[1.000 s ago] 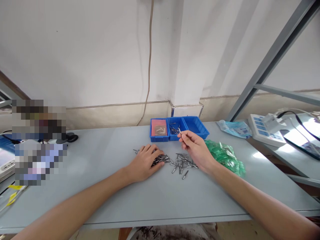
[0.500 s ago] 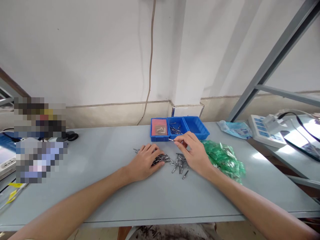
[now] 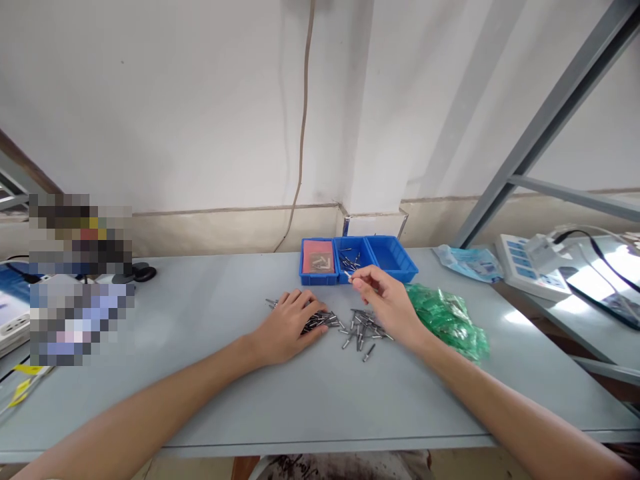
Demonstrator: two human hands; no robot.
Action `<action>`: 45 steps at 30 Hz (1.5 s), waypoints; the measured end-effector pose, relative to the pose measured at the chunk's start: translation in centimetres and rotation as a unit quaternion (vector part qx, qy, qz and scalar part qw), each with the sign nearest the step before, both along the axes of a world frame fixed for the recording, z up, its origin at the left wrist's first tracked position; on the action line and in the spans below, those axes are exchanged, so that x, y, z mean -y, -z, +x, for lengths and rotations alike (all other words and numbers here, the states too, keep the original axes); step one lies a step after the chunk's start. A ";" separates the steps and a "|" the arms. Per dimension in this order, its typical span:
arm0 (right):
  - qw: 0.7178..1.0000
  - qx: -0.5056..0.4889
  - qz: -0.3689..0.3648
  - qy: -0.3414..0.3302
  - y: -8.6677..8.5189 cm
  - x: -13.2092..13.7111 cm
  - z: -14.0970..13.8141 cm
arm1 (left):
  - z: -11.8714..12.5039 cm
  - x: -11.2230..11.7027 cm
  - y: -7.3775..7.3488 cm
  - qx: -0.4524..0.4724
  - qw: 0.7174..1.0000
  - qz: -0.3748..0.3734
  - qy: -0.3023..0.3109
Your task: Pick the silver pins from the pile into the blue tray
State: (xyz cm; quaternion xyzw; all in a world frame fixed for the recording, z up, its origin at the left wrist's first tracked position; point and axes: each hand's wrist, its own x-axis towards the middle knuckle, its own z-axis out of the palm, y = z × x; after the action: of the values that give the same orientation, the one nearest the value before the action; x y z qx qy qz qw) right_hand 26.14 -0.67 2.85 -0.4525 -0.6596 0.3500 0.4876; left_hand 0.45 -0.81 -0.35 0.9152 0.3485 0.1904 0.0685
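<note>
In the head view, our left hand lies palm down with its fingers spread loosely over a dark heap of metal pins; the pins show between thumb and forefinger, and a few tips poke out beyond the outer fingers. Our right hand has thumb and forefinger pinched together on a single pin, its pale end pointing away from the fingertips.

Just beyond those fingertips we have the middle blue bin, with loose pins inside; we cannot tell whether the held pin is over its rim. To the fingertips' left is a bin with a pink lining, to their right a third blue bin. Nearer us than the right fingers lies a scattered pile of similar pins, and beside that hand, on its outer side, crumpled green plastic.
</note>
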 end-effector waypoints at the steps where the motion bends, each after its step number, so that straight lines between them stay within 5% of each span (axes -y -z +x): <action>1: 0.996 -0.062 -0.054 -0.021 0.1 -0.2 0.0 | 0.0 0.0 0.0 0.000 1.000 0.000 0.001; 5: 0.948 -0.241 -0.189 -0.093 0.3 -0.8 0.2 | 0.0 0.0 -0.1 0.000 1.000 -0.005 0.000; 10: 0.927 -0.282 -0.217 -0.117 0.3 -0.7 0.3 | 0.0 0.0 -0.1 0.002 1.000 -0.006 -0.001; 17: 0.998 -0.033 -0.059 -0.007 0.9 -0.7 -0.1 | 0.0 0.1 -0.2 -0.001 1.000 -0.008 -0.002; 22: 0.980 0.160 0.115 0.034 0.7 0.1 -0.4 | 0.1 0.1 -0.3 0.001 1.000 -0.003 -0.003; 35: 0.974 0.185 0.133 0.007 0.3 0.4 -0.2 | 0.0 0.0 -0.1 0.002 1.000 -0.004 -0.003; 39: 0.986 0.140 0.090 0.010 0.3 0.4 -0.4 | 0.0 0.0 -0.2 0.001 1.000 -0.006 -0.003; 45: 0.988 -0.085 -0.132 -0.007 1.0 -0.5 -0.5 | 0.1 0.1 -0.3 -0.002 1.000 -0.011 -0.002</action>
State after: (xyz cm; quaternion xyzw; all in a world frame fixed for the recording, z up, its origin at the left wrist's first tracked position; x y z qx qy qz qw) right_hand 25.60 -0.12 1.88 -0.4772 -0.5669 0.4745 0.4752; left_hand 0.53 -0.93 -0.05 0.9139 0.3528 0.1853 0.0772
